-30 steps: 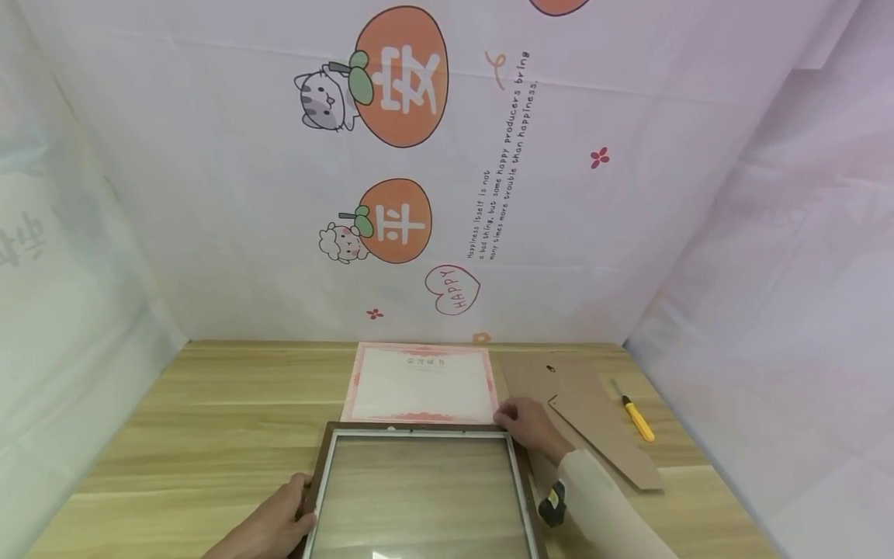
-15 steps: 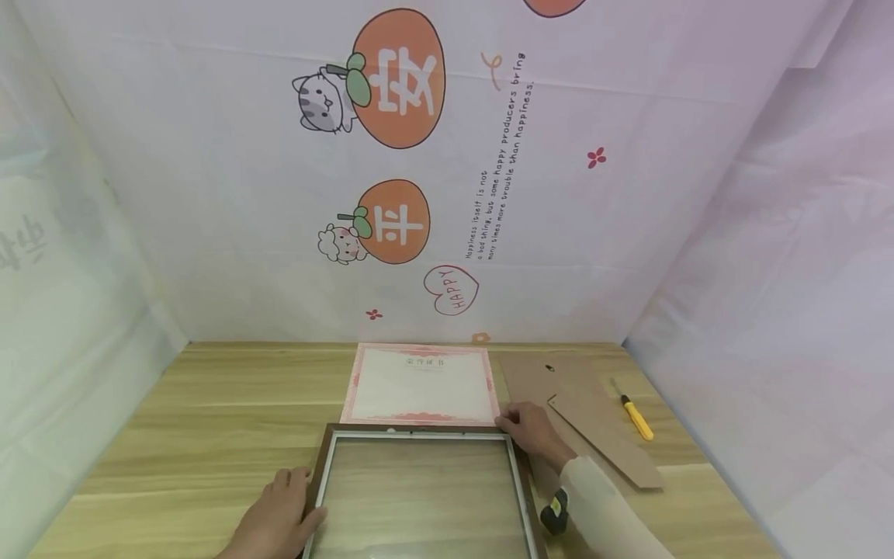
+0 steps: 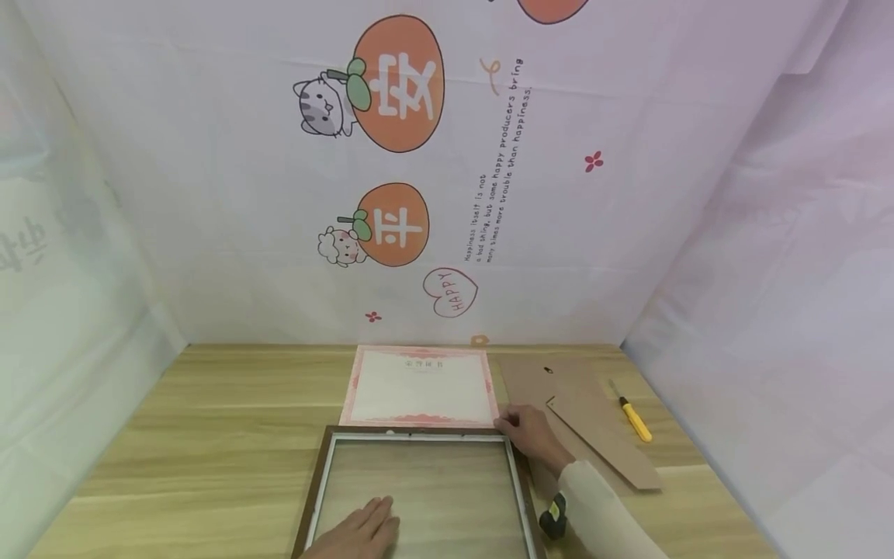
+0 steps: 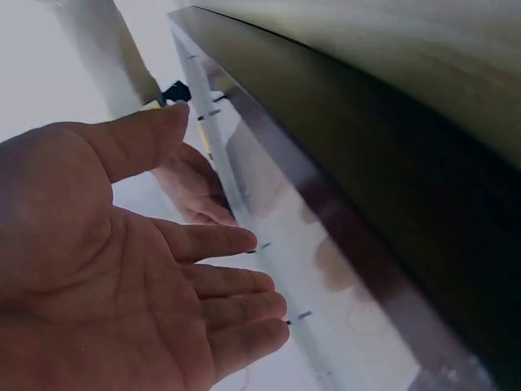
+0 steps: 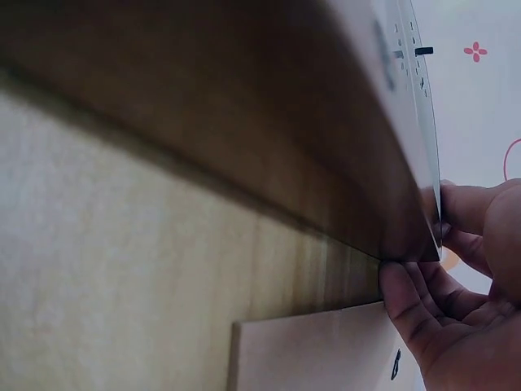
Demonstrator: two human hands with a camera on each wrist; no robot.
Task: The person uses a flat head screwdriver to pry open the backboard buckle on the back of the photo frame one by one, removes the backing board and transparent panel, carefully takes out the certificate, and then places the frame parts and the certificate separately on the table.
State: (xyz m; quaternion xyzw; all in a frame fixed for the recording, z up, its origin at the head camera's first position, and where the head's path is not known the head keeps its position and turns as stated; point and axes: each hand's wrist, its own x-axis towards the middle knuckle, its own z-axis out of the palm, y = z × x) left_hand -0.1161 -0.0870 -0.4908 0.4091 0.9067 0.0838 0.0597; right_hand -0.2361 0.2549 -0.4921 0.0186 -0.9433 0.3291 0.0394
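A brown wooden picture frame (image 3: 316, 497) lies at the table's front, its silvery inner rim around a clear pane (image 3: 447, 485). My left hand (image 3: 359, 534) is over the lower left of the pane, fingers straight and pointing away from me; in the left wrist view its palm (image 4: 122, 293) faces the camera, fingertips close to the inner rim. With thumb and fingers, my right hand (image 3: 534, 436) grips the frame's far right corner. In the right wrist view that corner (image 5: 423, 240) sits between the thumb and fingers.
Behind the frame lies a pink-bordered certificate (image 3: 419, 392). A brown backing board (image 3: 520, 380) with a stand leg (image 3: 608, 446) is on the right, beside a yellow-handled screwdriver (image 3: 635, 419). A small black object (image 3: 553, 524) with a yellow-green patch shows by the right sleeve.
My left hand has let go of the frame's left side and moved right, over the pane. The right hand stays at the far right corner.
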